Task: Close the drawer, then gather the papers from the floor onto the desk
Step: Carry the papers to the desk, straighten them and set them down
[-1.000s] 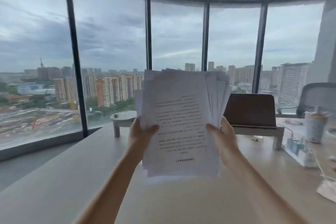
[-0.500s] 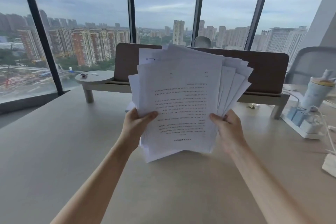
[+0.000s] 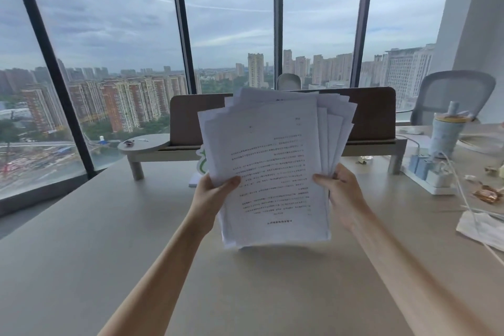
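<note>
Tall window panes (image 3: 229, 22) with dark frames are filling the background, and a pale desk (image 3: 81, 254) is stretching below them. Over this desk a stack of printed papers (image 3: 272, 172) is being held upright by two bare hands. The left hand (image 3: 211, 196) is being closed on the left edge of the stack, with the thumb lying across the front sheet and the other fingers hidden behind. The right hand (image 3: 342, 194) is being closed on the right edge in the same way, its thumb pressed on the printed page. The sheets are not squared: at the top right they are being fanned out, so that several corners are showing one behind another. Whether the lower edge of the stack is touching the desk cannot be told.

Just behind the papers a white item with a green mark (image 3: 201, 165) is being partly covered, low on the left. Further back a brown divider panel (image 3: 373, 114) is being carried by a low shelf (image 3: 152, 151) with a round end on short legs. To the right, a white power strip (image 3: 433, 181) with pale blue plugs is lying on the desk, and near it a tall light tumbler (image 3: 446, 133) is standing. A crumpled white cloth (image 3: 480, 229) and white cables are lying at the right edge. A grey mesh chair (image 3: 452, 95) is being seen behind the tumbler.
</note>
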